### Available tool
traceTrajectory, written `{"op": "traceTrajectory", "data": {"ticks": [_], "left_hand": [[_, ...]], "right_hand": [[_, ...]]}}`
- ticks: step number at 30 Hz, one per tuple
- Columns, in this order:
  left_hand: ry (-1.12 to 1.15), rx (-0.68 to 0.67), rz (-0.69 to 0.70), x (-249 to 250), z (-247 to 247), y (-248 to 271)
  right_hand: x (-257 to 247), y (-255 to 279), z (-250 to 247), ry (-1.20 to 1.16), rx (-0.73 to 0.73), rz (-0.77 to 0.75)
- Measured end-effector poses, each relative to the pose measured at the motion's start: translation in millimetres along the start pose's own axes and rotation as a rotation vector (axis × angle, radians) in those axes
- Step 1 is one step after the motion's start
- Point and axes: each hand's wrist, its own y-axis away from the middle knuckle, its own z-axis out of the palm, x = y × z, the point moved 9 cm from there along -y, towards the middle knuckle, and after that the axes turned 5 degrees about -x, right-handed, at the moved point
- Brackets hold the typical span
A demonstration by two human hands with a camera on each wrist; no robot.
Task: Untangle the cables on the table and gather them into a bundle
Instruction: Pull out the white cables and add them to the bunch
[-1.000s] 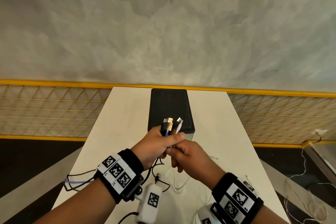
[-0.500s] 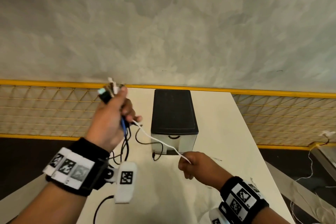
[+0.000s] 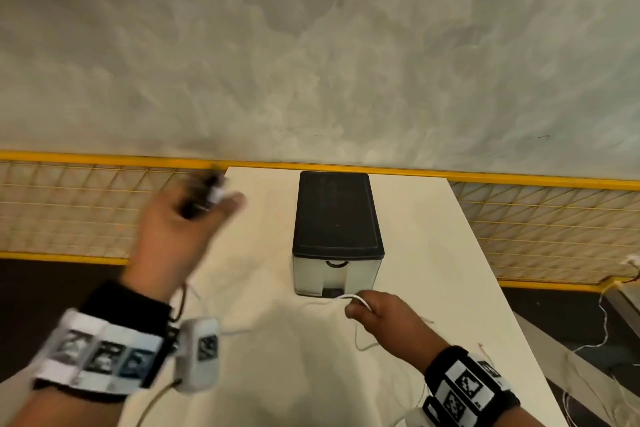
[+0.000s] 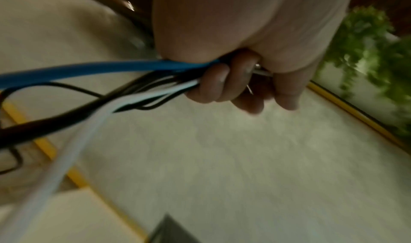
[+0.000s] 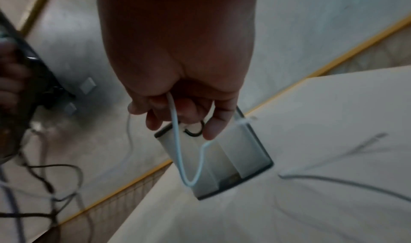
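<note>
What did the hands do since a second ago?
The hands pulled apart. The left hand lifted its cables up and to the left. The right hand dropped toward the table, keeping hold of the white cable. The black box stayed put.

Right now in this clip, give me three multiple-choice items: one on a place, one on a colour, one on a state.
1. Where is the box?
A. on the table, at its far end
B. on the floor
C. in the left hand

2. Which colours are the cables in the left hand?
A. red and green
B. blue, black and white
C. all yellow

3. What is the right hand doing?
A. lying flat and empty
B. pinching a white cable
C. lifting the box

Answers: 1 A, it stands on the table near the far edge. 2 B, the left wrist view shows those three. 3 B, a loop hangs from its fingers.
</note>
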Motion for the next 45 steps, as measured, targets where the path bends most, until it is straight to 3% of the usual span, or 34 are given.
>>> {"op": "traceTrajectory", "data": {"ticks": [3, 6, 9, 12, 15, 18, 21, 29, 31, 34, 37, 39, 40, 45], "left_hand": [[-0.066, -0.419, 0.031, -4, 101, 45], [-0.194, -0.595, 0.064, -22, 147, 68], [-0.163, -0.618, -0.003, -33, 155, 72], [-0.303, -0.662, -0.025, -44, 155, 73], [-0.308, -0.621, -0.049, -52, 137, 65], [-0.272, -0.458, -0.154, -59, 90, 38], [-0.317, -0.315, -0.166, -62, 44, 13], [-0.449, 0.004, -0.301, -97, -17, -3], [-0.505, -0.018, -0.286, -94, -18, -1], [-0.487, -0.095, -0.120, -65, 17, 16], [-0.373, -0.432, 0.063, -45, 91, 54], [-0.367, -0.650, 0.068, -50, 129, 79], [-0.362, -0.698, 0.040, -56, 137, 85], [-0.337, -0.732, -0.080, -76, 133, 92]], "right_hand": [[-37, 0, -6, 0.038, -0.011, -0.101], [-63, -2, -9, 0.098, -0.015, -0.188], [-63, 1, -7, 0.108, -0.031, -0.186], [-67, 7, 2, 0.112, -0.066, -0.209], [-51, 7, -4, -0.028, -0.039, -0.120], [-26, 9, -8, -0.180, -0.043, -0.014], [-19, 12, -7, -0.246, -0.050, -0.006], [-15, 19, -2, -0.167, -0.144, 0.033], [-3, 23, -5, -0.238, -0.104, 0.075], [-8, 20, 2, -0.132, -0.101, 0.040], [-34, 18, 19, -0.032, -0.163, -0.047], [-49, 18, 26, -0.012, -0.194, -0.085], [-54, 17, 28, -0.015, -0.202, -0.095], [-49, 21, 22, -0.150, -0.199, -0.046]]}}
